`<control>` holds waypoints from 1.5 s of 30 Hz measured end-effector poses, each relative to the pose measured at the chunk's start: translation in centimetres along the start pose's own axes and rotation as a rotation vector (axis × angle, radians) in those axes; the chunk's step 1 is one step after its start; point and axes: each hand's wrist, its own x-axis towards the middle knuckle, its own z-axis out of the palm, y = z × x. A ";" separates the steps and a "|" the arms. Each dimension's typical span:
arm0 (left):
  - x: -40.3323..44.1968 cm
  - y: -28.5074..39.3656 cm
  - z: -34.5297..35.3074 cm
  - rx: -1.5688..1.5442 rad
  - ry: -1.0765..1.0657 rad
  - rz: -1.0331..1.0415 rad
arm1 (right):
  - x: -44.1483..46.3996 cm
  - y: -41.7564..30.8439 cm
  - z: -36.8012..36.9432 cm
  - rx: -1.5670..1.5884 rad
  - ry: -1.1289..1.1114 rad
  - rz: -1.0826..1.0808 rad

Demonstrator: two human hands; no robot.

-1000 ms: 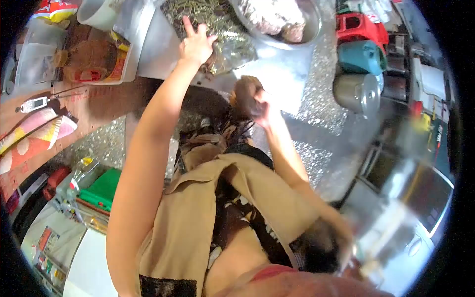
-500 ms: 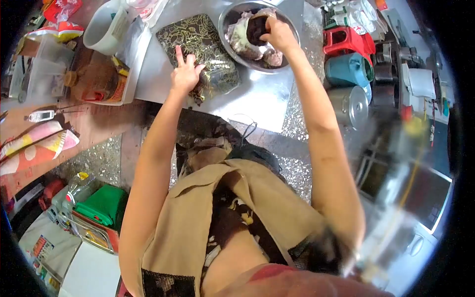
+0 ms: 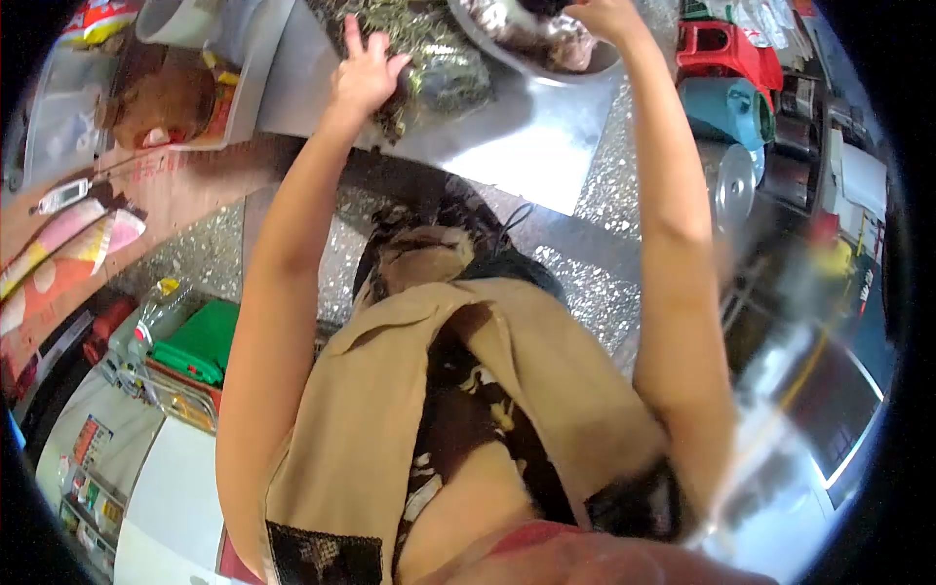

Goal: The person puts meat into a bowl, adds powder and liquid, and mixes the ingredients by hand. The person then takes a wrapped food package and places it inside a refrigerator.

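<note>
My left hand rests with spread fingers at the left edge of a flat, dark and gold patterned bag, which lies on the metal worktop. At the top edge, my right hand is closed on a dark brown object over a metal bowl. The bowl holds pale, pinkish, whitish lumps. The dark object is cut off by the frame's top, and its shape cannot be made out.
A white bin with a large brown-tinted bottle stands at the left. A red stool, a teal container and a metal pot are at the right. A green box sits low at the left.
My right hand first carried the dark object from near my body to the bowl and remains there. The view has since shifted, so the worktop appears higher. My left hand stays on the bag.
</note>
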 end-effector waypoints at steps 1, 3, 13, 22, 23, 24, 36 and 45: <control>0.0 0.4 -0.6 0.037 -0.052 -0.028 | -2.7 -0.5 0.0 0.059 0.193 -0.167; -0.4 1.3 -1.7 0.071 -0.068 -0.017 | -8.9 -2.2 2.6 0.178 0.351 -0.197; -8.2 4.0 -1.0 0.115 0.287 0.505 | -16.6 -9.0 20.7 2.073 -0.202 0.721; -7.4 5.0 -2.0 -0.224 0.244 0.403 | -14.4 -11.0 21.7 2.446 -0.014 0.880; -7.3 5.0 -2.2 -0.221 0.241 0.409 | -14.1 -11.1 21.8 2.453 -0.009 0.880; -7.3 5.1 -2.2 -0.218 0.217 0.405 | -14.0 -11.1 22.2 2.520 -0.081 0.820; -1.0 3.0 -3.0 -0.467 -0.588 0.459 | -9.5 -10.7 22.8 2.500 -0.392 0.892; 4.9 2.2 0.0 0.148 0.169 0.681 | -8.0 -11.9 19.3 2.637 -0.044 0.962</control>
